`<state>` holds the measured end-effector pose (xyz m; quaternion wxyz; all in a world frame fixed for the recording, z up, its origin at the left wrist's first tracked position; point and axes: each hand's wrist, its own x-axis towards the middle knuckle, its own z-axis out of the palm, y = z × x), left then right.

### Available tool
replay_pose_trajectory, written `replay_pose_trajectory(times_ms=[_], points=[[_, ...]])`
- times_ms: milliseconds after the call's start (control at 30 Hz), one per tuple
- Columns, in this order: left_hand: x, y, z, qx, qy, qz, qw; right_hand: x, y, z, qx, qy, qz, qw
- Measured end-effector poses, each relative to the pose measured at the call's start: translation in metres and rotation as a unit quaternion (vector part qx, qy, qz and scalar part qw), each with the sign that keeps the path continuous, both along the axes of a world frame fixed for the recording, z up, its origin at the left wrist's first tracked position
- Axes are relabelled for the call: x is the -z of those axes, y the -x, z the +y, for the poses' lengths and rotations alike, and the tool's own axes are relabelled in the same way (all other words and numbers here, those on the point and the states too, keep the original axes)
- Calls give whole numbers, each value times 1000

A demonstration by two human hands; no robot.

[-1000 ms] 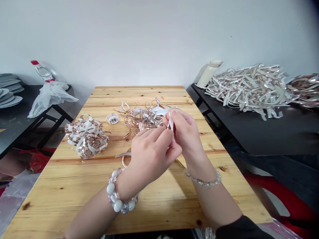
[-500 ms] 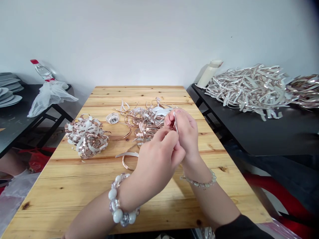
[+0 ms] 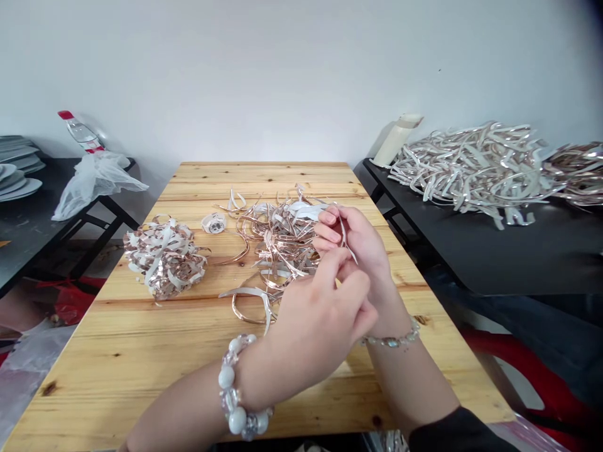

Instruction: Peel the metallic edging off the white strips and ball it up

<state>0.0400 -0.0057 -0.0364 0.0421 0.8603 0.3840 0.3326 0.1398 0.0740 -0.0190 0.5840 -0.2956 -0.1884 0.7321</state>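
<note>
Above the wooden table, my right hand [image 3: 370,251] pinches a thin white-backed strip [image 3: 343,231] between thumb and fingers. My left hand [image 3: 320,314], with a bracelet of large beads, crosses in front and has its fingers closed at the lower end of the same strip. Its fingertips are partly hidden behind the hand. Just beyond my hands lies a loose pile of curved rose-gold and white strips [image 3: 282,232]. A crumpled bunch of peeled strips [image 3: 164,258] sits to the left. Between them is a roll of white tape [image 3: 213,223].
The wooden table [image 3: 155,370] stands against a white wall. On the right, a black table [image 3: 438,245] carries a big heap of silvery strips [image 3: 475,166] and a cream cylinder [image 3: 398,139]. Plates [image 3: 16,182], a bottle [image 3: 82,133] and a plastic bag [image 3: 97,179] are on the left table.
Both hands have shifted slightly right and toward me. They have spread a little apart, so more of the strip and of the pile behind shows.
</note>
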Motion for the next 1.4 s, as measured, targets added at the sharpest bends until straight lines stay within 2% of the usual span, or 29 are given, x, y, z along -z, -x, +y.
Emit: replay_pose_trajectory(times_ms=[133,200,267,333,400,500,567,667,733,767,900,1000,1100,1167,1233,1333,1400], points=[[2,-6,-17,151,-46,8,987,4,-18,8,-3,-35,8,999],[2,-6,-20,182,-32,-13,983,3,-27,10,1,-72,-7,997],[-2,-1,-14,177,30,-71,981,1,-32,10,7,-99,-32,995],[-10,9,-3,159,124,-164,966,-1,-33,8,4,-129,-78,989],[-18,21,9,125,189,-261,938,-2,-30,5,-18,-167,-137,976],[-28,38,24,95,271,-389,875,0,-23,2,-86,-225,-200,950],[-30,45,29,89,293,-456,836,4,-19,-1,-143,-265,-213,930],[-28,50,34,83,281,-502,814,10,-12,-6,-196,-325,-248,891],[-27,51,35,85,276,-501,815,14,-6,-9,-203,-338,-280,875],[-27,51,35,88,274,-499,818,16,-2,-10,-197,-333,-286,876],[-30,51,31,94,239,-479,839,19,13,-11,-92,-293,-217,927],[-34,50,26,77,193,-403,891,15,19,-13,-2,-286,-166,944],[-32,43,20,95,156,-268,946,11,20,-19,51,-281,-158,945],[-27,36,16,108,110,-201,967,9,21,-22,73,-290,-147,943],[-23,27,9,140,80,-166,973,8,20,-21,98,-300,-122,941],[-24,18,-4,253,83,-105,958,8,15,-13,121,-271,-91,951],[-28,20,-8,269,80,-48,958,7,8,-6,116,-235,-84,961]])
